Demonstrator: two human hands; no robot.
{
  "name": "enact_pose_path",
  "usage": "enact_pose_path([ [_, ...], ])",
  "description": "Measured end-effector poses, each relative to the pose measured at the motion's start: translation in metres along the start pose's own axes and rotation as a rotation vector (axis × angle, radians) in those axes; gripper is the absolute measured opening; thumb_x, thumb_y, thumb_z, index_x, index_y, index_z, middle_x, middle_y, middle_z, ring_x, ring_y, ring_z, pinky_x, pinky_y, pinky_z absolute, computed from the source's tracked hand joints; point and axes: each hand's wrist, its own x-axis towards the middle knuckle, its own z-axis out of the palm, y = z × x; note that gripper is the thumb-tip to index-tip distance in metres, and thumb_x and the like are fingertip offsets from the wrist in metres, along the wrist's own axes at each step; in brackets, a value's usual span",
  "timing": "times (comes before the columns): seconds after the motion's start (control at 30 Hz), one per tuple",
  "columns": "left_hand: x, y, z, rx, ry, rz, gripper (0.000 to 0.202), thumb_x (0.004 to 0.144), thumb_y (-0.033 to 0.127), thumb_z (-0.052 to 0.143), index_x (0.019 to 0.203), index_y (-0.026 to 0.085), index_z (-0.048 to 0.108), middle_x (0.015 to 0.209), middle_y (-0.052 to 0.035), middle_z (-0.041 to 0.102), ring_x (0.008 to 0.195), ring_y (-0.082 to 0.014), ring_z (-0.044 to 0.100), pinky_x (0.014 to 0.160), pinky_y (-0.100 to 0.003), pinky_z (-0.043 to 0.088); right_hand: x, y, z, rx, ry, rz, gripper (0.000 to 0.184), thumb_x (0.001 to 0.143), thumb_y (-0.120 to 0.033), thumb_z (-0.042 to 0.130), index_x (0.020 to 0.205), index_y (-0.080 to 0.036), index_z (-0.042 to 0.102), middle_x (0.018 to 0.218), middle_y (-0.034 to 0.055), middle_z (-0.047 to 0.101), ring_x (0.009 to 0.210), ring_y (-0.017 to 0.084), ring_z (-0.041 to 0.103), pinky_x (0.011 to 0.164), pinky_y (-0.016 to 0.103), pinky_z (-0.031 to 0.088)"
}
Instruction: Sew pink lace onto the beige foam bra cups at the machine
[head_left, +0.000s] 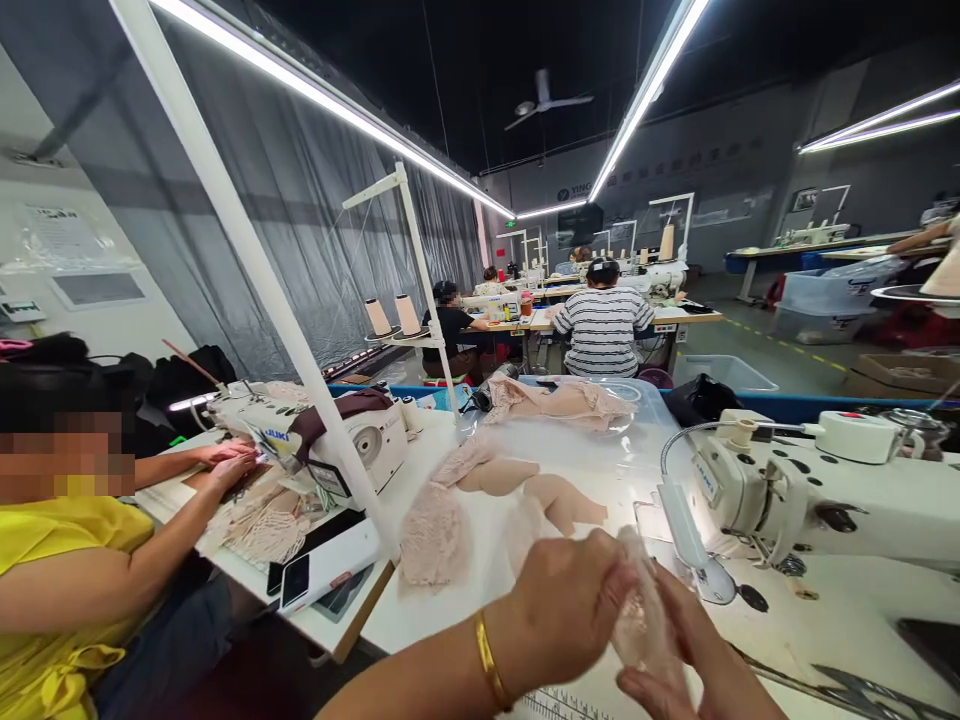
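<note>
Both my hands are raised over the near part of the sewing table (420, 620). My left hand (559, 600), with a gold bangle at the wrist, is closed on the upper edge of a pale pink lace fabric piece (637, 630). My right hand (686, 630) grips the same piece from the other side, thumb below. The lace hangs bunched between them, slightly blurred. Beyond my hands lie beige fabric cut pieces (562, 500) and a pink lace panel (435, 535). To the right stands a white sewing machine (810, 500) with its lamp lit.
Dark scissors-like metal blades (862, 688) lie at the lower right. A clear plastic bin (652, 405) with lace garments stands behind the table. A white post (255, 260) rises at left. Beside it a co-worker in yellow (67, 590) works at another machine (352, 445).
</note>
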Motion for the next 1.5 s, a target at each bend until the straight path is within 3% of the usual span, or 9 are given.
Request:
enact_pose_path([
  [0.1,-0.011,0.003,0.025,-0.462,-0.172,-0.213,0.032,0.102,0.055,0.047,0.093,0.025,0.045,0.071,0.0022,0.053,0.06,-0.0166,0.046,0.056,-0.028,0.033,0.01,-0.02,-0.015,0.109,-0.065,-0.003,0.039,0.101,-0.043,0.047,0.136,-0.028,0.056,0.108,0.0085,0.076,0.083,0.025,0.072,0.073,0.032,0.06],
  [0.23,-0.014,-0.021,0.019,-0.976,-0.31,-0.533,0.048,0.084,0.063,0.073,0.092,0.024,0.047,0.059,0.0095,0.043,0.05,-0.0101,0.039,0.051,-0.021,0.032,0.01,-0.002,-0.063,-0.022,-0.03,0.138,0.027,0.093,-0.023,0.051,0.116,-0.025,0.064,0.102,0.0056,0.073,0.092,0.023,0.069,0.081,0.032,0.057],
  [0.37,-0.001,-0.047,0.004,-1.054,-0.122,-0.674,0.045,0.078,0.053,0.084,0.103,0.026,0.058,0.075,0.0025,0.065,0.069,-0.015,0.058,0.064,-0.022,0.045,-0.003,0.037,-0.12,-0.432,-0.015,0.175,0.036,0.09,-0.021,0.065,0.126,-0.023,0.064,0.122,0.0111,0.067,0.113,0.028,0.063,0.099,0.042,0.051],
  [0.53,0.007,-0.035,0.014,-0.916,-0.101,-0.624,0.054,0.074,0.052,0.087,0.116,0.026,0.066,0.108,-0.0064,0.076,0.099,-0.0238,0.065,0.08,-0.029,0.051,-0.024,0.078,-0.155,-0.932,-0.052,0.116,0.014,0.093,-0.011,0.06,0.095,-0.019,0.072,0.103,0.0111,0.072,0.095,0.028,0.064,0.082,0.039,0.049],
  [0.8,0.027,-0.021,0.053,-1.078,-0.393,-0.487,0.065,0.081,0.044,0.085,0.137,0.027,0.056,0.14,-0.0117,0.062,0.116,-0.0261,0.061,0.099,-0.04,0.048,-0.018,0.033,-0.101,-0.553,-0.02,0.039,0.019,0.108,-0.03,0.042,0.099,-0.021,0.056,0.081,0.0029,0.067,0.069,0.019,0.063,0.062,0.028,0.043],
  [1.03,0.027,-0.01,0.065,-1.116,-0.42,-0.479,0.073,0.078,0.04,0.087,0.141,0.025,0.053,0.131,-0.0107,0.065,0.114,-0.0247,0.062,0.096,-0.037,0.048,0.011,0.002,-0.049,-0.92,0.093,-0.291,0.026,0.104,-0.019,0.045,0.084,-0.022,0.061,0.066,0.0013,0.062,0.059,0.017,0.054,0.061,0.031,0.033],
  [1.23,0.026,-0.044,0.014,-0.65,-0.505,-0.368,0.058,0.087,0.033,0.068,0.142,0.027,0.054,0.114,-0.0071,0.072,0.089,-0.0223,0.064,0.077,-0.034,0.05,0.001,0.014,-0.068,-0.849,0.021,-0.206,0.032,0.108,-0.027,0.041,0.081,-0.021,0.059,0.067,0.0011,0.062,0.058,0.016,0.056,0.059,0.03,0.032],
  [1.37,0.027,-0.085,-0.042,0.096,0.1,-0.249,0.045,0.089,0.046,0.059,0.129,0.026,0.065,0.133,-0.011,0.066,0.118,-0.0366,0.06,0.101,-0.052,0.046,-0.027,0.051,-0.123,-0.992,0.041,0.017,0.035,0.108,-0.034,0.04,0.086,-0.019,0.063,0.069,0.0041,0.065,0.059,0.018,0.057,0.057,0.031,0.032],
  [1.5,0.023,-0.089,-0.014,0.213,-0.066,0.081,0.051,0.092,0.03,0.059,0.143,0.029,0.054,0.147,-0.0084,0.059,0.135,-0.0334,0.052,0.11,-0.05,0.045,-0.036,0.067,-0.145,-1.013,0.096,0.064,0.029,0.103,-0.033,0.048,0.113,-0.017,0.07,0.111,0.0178,0.073,0.099,0.035,0.064,0.08,0.044,0.044],
])
